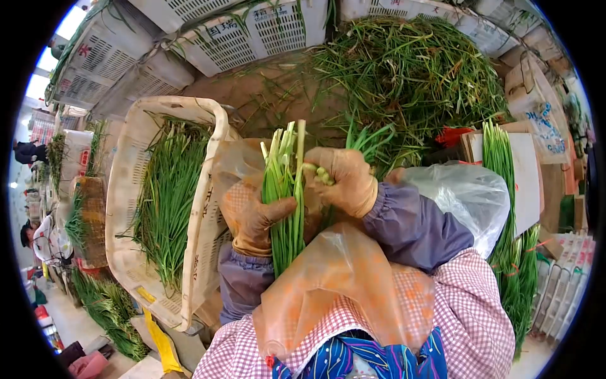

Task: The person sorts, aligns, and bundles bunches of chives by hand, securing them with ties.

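Observation:
My left hand (pixel 255 215), in a stained brown glove, is closed around an upright bunch of garlic chives (pixel 285 189). Its pale cut ends point away from me, and the thumb lies across the stalks. Beside the bunch, my right hand (pixel 344 180), gloved too, has its fingers curled in. Short pale-green stalk ends (pixel 323 176) poke out of that grip towards the bunch. Green leaves (pixel 369 140) show beyond the right hand; whether they belong to the same stalks I cannot tell. A plastic-covered apron (pixel 328 284) lies over my lap.
On the left, a white crate (pixel 117 208) holds more chives (pixel 170 202). A large heap of loose leaves (pixel 416 82) covers the floor ahead. Tied bundles (pixel 514 278) lie at right near a clear plastic bag (pixel 464 192). White crates (pixel 252 35) line the back.

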`<state>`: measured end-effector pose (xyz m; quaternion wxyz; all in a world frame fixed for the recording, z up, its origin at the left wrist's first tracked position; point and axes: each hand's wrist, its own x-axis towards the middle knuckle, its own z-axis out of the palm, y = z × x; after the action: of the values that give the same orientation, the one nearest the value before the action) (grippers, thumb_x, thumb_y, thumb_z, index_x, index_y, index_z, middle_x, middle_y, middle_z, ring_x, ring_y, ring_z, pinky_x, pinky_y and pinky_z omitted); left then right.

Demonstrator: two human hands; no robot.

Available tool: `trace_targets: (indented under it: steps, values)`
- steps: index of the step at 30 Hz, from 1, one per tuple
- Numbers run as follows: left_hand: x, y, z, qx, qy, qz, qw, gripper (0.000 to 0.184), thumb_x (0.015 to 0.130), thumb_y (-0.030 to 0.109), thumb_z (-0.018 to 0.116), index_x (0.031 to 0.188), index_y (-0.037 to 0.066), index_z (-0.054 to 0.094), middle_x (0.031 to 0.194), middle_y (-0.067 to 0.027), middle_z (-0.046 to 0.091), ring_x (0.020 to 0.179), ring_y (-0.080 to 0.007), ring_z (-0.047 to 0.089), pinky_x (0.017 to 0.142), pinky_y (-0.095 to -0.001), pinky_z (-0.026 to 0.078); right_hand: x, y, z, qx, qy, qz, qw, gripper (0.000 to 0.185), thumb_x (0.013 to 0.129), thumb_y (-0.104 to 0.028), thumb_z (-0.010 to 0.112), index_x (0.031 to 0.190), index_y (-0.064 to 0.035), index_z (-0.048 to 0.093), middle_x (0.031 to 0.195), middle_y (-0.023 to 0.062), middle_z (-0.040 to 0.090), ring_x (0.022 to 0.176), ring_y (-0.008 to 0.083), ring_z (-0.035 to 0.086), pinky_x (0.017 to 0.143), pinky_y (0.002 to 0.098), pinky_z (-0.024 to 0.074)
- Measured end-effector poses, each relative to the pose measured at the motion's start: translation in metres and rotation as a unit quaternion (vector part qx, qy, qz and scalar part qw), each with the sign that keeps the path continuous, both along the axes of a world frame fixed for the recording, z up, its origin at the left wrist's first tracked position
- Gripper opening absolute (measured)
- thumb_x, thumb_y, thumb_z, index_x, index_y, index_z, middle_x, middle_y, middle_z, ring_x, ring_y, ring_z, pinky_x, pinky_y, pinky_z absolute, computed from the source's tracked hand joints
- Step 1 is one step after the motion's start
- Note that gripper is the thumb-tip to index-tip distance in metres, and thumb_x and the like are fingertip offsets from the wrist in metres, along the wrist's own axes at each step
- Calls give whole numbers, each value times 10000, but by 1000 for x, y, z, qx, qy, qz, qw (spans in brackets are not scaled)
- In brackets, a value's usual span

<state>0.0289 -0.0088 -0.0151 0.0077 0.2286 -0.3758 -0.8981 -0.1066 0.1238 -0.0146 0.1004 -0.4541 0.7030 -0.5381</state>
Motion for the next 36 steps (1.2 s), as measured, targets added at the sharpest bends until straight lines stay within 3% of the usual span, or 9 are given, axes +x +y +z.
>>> trace_targets:
  steps: [5,8,10,14,18,26,28,31,36]
  values:
    - [5,-2,-3,0,-33,13,999,362,715,56,675,1051,-7,558,829,-105,647,650,-201,649,550,-298,562,-92,3,-8,-164,154,-181,957,155,824,-14,544,670,-25,534,700,74,611,596,105,562,525,225,448]
    - [7,-3,-2,-16,-25,21,999,380,700,57,684,1056,9,561,825,-97,645,653,-203,648,553,-297,561,-187,43,9,21,15,-521,853,189,887,-226,558,875,-68,662,864,113,680,755,131,633,592,267,497]
    - [5,-3,-1,-29,-15,24,999,387,694,58,689,1058,18,563,821,-92,644,655,-204,647,552,-297,560,-205,60,20,170,113,-523,828,283,895,-269,542,1052,-53,636,906,90,678,786,142,640,679,279,528]
    - [-4,12,16,-57,-67,66,994,393,688,42,684,1061,29,561,813,-79,635,647,-194,633,551,-295,549,-115,29,-5,-60,-74,-153,984,150,835,-120,633,956,-32,648,904,64,671,778,110,617,693,245,513]
    - [-5,10,15,-84,-77,49,992,471,728,-18,663,1163,28,488,916,-68,620,723,-169,621,627,-273,529,-24,7,3,-52,-176,-15,983,285,817,-150,682,1073,-49,607,961,40,641,837,90,578,755,225,470]
    - [-3,12,11,-100,-89,65,989,507,707,-25,688,1168,21,482,914,-62,620,736,-161,616,636,-267,516,-61,-17,8,222,230,-56,946,121,851,-166,614,930,-74,615,737,115,659,614,205,638,541,333,500]
    - [-1,9,8,-89,-82,67,990,511,704,-26,692,1168,21,483,913,-60,620,737,-160,614,638,-267,512,-105,-7,-9,85,235,-206,946,113,854,-182,622,871,-71,626,698,91,643,592,172,615,519,308,484]
    - [1,5,0,-109,-72,83,988,524,701,-28,695,1176,20,477,913,-64,620,731,-168,616,638,-274,518,-133,11,-7,51,65,-285,955,153,856,-200,633,811,-54,634,706,56,638,629,135,599,568,270,489]
    - [-9,14,9,-90,-86,65,990,508,697,-31,696,1156,14,482,915,-69,620,733,-174,618,642,-283,525,-44,8,-18,-17,-318,-14,948,148,861,-143,630,873,3,647,791,20,625,789,84,569,721,234,469]
